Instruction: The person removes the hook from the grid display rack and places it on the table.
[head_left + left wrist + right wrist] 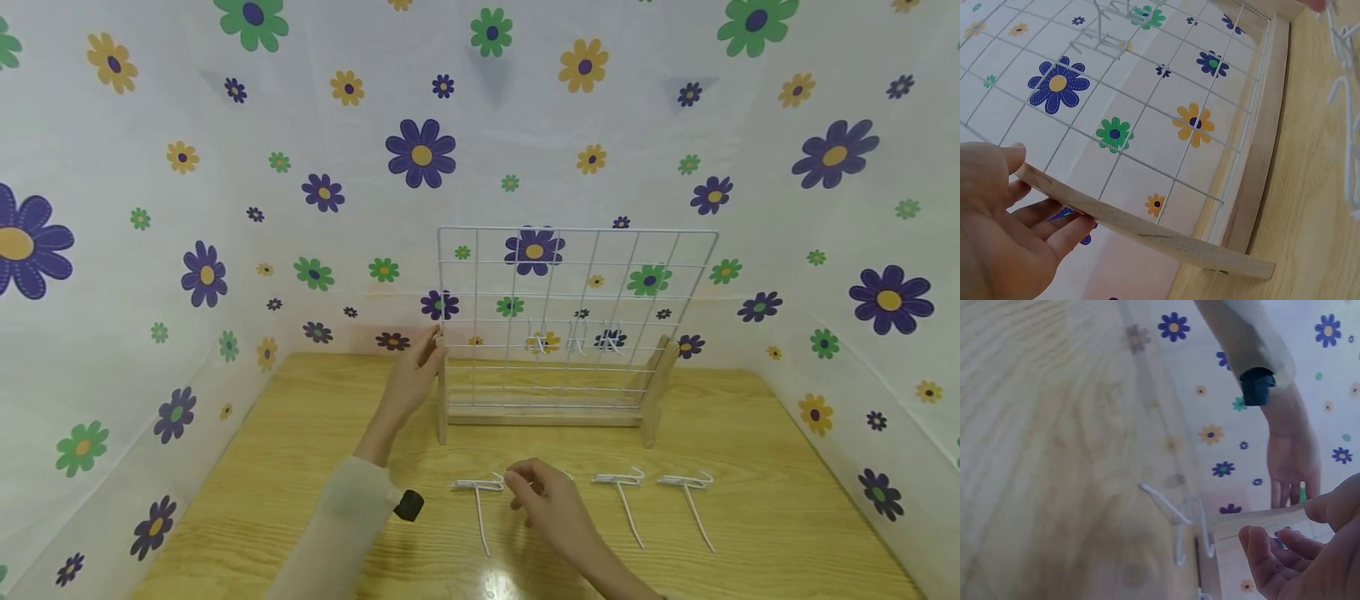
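The person's left sleeve (333, 517) is cream, a small dark block (408, 505) at its cuff (372, 469); both hands (411, 377) (551, 507) are bare.

Rack (558, 296) standing behind loose hooks (618, 481)

The rack is standing on the table (315, 442), right of centre, carrying three mounted hooks (577, 337). The loose hooks are lying in a row, lower centre to right. A backdrop (465, 100) is rising behind.

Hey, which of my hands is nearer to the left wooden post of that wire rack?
Left. Your left hand holds the wooden post; your right hand is away from it, closer to you and further right, by the white hooks.
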`<state>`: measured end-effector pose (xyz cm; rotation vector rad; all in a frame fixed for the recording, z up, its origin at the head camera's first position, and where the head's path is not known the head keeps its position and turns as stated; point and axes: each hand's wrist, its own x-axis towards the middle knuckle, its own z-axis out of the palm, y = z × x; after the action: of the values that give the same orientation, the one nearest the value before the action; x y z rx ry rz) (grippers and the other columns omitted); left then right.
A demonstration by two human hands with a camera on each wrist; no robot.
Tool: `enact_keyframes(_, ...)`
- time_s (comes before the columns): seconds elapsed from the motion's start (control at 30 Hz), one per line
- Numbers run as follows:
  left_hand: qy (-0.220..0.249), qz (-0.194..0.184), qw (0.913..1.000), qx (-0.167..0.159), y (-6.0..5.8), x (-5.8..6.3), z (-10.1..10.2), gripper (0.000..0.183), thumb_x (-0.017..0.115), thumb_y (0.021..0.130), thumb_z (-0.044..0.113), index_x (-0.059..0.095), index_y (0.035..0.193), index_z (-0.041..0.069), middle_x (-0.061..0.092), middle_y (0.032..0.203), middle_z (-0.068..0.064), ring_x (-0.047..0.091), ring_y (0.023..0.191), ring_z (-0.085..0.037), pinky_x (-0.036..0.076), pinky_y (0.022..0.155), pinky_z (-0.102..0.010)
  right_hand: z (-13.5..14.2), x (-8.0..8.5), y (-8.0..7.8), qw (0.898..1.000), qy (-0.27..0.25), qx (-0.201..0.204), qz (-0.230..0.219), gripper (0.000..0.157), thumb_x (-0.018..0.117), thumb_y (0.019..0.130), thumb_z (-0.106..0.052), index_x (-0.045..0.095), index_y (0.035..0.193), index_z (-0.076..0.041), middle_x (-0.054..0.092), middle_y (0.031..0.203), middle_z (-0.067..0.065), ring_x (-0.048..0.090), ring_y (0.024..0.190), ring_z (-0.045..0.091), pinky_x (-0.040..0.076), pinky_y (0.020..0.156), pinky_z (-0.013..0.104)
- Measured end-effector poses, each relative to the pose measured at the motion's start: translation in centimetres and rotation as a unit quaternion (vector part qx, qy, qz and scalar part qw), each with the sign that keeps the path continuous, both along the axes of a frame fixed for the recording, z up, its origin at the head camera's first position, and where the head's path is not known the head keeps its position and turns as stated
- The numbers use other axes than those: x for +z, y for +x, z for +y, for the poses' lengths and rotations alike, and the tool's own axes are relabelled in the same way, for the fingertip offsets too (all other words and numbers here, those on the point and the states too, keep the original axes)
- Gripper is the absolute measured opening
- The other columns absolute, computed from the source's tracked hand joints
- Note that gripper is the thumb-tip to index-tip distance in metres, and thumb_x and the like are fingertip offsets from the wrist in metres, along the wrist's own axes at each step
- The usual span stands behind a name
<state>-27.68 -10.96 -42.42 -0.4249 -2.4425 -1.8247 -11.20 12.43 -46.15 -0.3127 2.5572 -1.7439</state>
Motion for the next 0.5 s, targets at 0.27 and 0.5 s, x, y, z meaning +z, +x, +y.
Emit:
enact_keyframes(0.27, 0.012, -0.007, 0.9999, -0.01, 0.1, 0.1, -0.1, 0.053, 0.046, 0.113, 0.029, 0.034, 0.162, 0.016, 0.039, 0.16, -0.024, 0.044, 0.142, -0.042, 0.048, 0.111, -0.049, 1.4, 2.9, -1.3, 0.996, -0.03, -0.081, 0.005, 0.029, 0.065, 0.104, -0.023, 0.069, 0.118, 0.003, 0.073, 0.097, 0.008, 0.068, 0.076, 0.022, 0.062, 0.059, 0.032)
enact_keyframes(0.5, 0.012, -0.015, 0.9998, -0.012, -0.1, 0.1, -0.3, 0.052, 0.045, 0.113, 0.028, 0.034, 0.162, 0.016, 0.04, 0.159, -0.023, 0.046, 0.141, -0.041, 0.05, 0.109, -0.047, 4.7, 5.0, -3.8, 0.986, -0.038, -0.155, 0.057, 0.029, 0.063, 0.106, -0.022, 0.065, 0.124, 0.002, 0.071, 0.099, 0.013, 0.067, 0.074, 0.013, 0.06, 0.061, 0.025)
